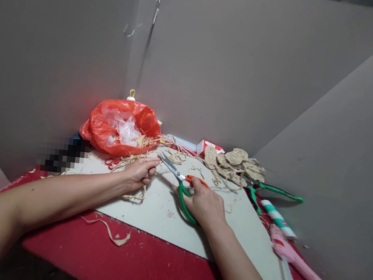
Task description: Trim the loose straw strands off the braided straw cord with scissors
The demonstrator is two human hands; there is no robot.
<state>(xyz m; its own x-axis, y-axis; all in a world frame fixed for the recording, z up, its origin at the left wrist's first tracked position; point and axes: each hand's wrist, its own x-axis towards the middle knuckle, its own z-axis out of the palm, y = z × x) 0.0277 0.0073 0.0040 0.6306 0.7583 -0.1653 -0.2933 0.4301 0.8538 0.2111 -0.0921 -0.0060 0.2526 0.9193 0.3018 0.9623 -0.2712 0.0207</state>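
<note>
My right hand [204, 200] grips scissors [179, 175] with one green and one orange handle. Their blades stand apart and point left, with the tips close to the fingers of my left hand [141, 171]. That left hand is closed, and a thin braided straw cord [139, 197] hangs below it in a loop. Whatever lies between its fingertips is too small to tell apart. Both hands are above a pale board [164, 220]. Loose straw strands [132, 158] lie just behind my left hand, beside a red-handled tool [112, 163].
An orange-red plastic bag [121, 148] with white plastic and straw stands behind. Coiled straw pieces [236, 157] lie at the back right near a red-and-white box [207, 147]. Along the right are green-handled pliers [281, 193], a green-and-white tube [277, 218] and a pink glue gun [306, 268]. Grey walls enclose the red table [146, 257].
</note>
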